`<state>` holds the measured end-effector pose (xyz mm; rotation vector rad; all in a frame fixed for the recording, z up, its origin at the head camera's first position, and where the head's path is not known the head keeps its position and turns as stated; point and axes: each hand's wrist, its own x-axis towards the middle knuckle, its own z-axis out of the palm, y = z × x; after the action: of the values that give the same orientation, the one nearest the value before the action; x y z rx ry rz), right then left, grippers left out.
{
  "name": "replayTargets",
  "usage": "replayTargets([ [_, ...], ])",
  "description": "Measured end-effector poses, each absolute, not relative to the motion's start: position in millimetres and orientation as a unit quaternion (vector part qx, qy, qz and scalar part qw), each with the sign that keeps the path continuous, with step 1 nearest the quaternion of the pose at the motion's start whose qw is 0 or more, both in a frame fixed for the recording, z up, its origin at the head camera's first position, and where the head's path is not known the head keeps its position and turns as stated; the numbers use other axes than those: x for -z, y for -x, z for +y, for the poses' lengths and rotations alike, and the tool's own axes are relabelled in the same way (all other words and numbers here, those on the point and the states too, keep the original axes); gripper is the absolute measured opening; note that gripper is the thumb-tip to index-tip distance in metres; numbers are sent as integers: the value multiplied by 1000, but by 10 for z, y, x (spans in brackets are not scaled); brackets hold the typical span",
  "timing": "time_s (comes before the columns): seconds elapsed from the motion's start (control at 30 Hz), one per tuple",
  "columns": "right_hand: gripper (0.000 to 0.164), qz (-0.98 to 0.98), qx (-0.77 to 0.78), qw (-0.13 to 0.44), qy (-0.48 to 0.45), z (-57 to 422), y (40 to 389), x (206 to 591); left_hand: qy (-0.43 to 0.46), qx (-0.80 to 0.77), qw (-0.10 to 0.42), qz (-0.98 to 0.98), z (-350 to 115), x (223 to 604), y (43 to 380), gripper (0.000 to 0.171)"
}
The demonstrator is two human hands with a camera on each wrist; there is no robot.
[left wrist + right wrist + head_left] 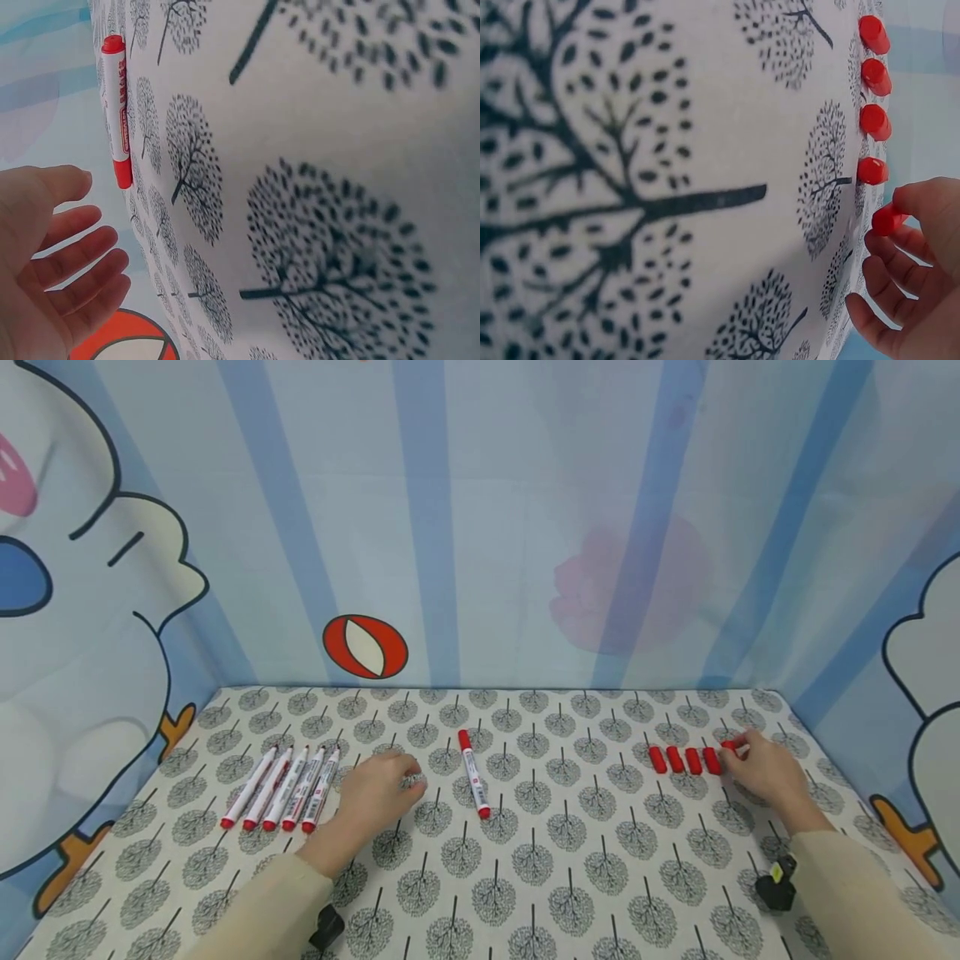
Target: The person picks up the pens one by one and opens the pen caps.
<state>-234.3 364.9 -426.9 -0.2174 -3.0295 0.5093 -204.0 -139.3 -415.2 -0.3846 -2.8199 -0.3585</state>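
My right hand (767, 770) pinches a red marker cap (889, 220) between thumb and forefinger, at the right end of a row of several red caps (693, 761). In the right wrist view its other fingers are loosely bent beside that cap. My left hand (381, 787) holds nothing and hovers over the cloth with relaxed fingers, as the left wrist view shows. To the right of it lies a capped red-and-white marker (474, 775), its cap end pointing away from me. Left of this hand, several uncapped markers (281, 789) lie side by side, tips away and red ends toward me.
A white tablecloth (570, 868) printed with grey trees covers the table. Behind the table's far edge hangs a blue-striped curtain (495, 543) with cartoon figures, which also runs along both sides. Small black devices (776, 889) are strapped at the wrists.
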Motion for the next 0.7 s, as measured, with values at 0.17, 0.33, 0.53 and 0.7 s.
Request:
replayTargets([
  [0.17,41,-983,-156,13,100,3655,2353,4288,135,129,106,-977,-1334,4140,2083,17],
  [0.33,41,-982,-154,-12,110,3676,2364,4322,139,136,97,-976,-1285,4131,2108,19],
  [0.53,40,-981,-159,-28,105,3698,2368,4354,136,136,99,-976,-1215,4106,2112,19],
  [0.7,41,-981,-157,-39,108,3703,2373,4358,142,143,95,-975,-1154,4091,2119,18],
])
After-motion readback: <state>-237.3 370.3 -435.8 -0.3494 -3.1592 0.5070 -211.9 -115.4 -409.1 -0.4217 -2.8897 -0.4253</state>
